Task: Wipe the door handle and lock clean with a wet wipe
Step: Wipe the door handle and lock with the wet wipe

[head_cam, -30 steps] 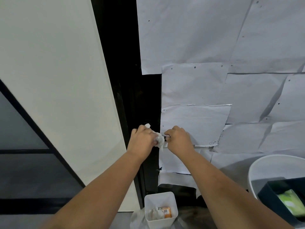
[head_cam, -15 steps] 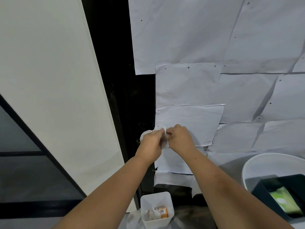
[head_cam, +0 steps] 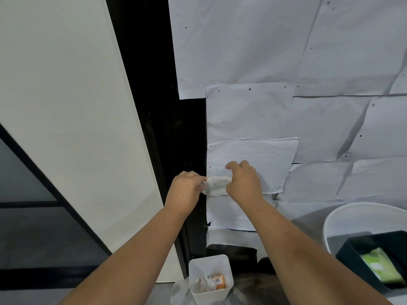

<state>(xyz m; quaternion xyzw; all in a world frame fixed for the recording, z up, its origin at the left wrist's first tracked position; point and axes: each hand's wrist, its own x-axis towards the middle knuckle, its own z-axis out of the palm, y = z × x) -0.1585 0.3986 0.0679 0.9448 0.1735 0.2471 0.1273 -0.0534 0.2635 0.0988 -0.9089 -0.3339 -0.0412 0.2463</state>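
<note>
I've got the wipe stretched between my two hands, right against the dark door. My left hand is curled, fingertips pinching the wipe's left end, just at the door's dark edge strip. My right hand is closed over the other end, knuckles up, a little to the right where the white paper sheets cover the door face. The wipe runs across between them, bunched and crumpled, looking greyish rather than fresh white, so I'd say it has picked something up already.

Where's the handle? I reckon it's under the wipe and my hands, because I can't see it at all. Just above my left hand there's a faint round shape on the dark strip, maybe the lock, but it's too dark to be sure. It sits bare, no wipe on it.

So my read: I'm mid-wipe on the handle, with the lock not yet covered. Whether the handle is clean, I can't tell from here.

Below the door, on the floor, there's a small white bin with crumpled wipes and an orange packet in it, which suggests some wiping is done and this one goes there after. Off to the lower right of the door, a dark tray holds a green pack, likely spare wipes.
</note>
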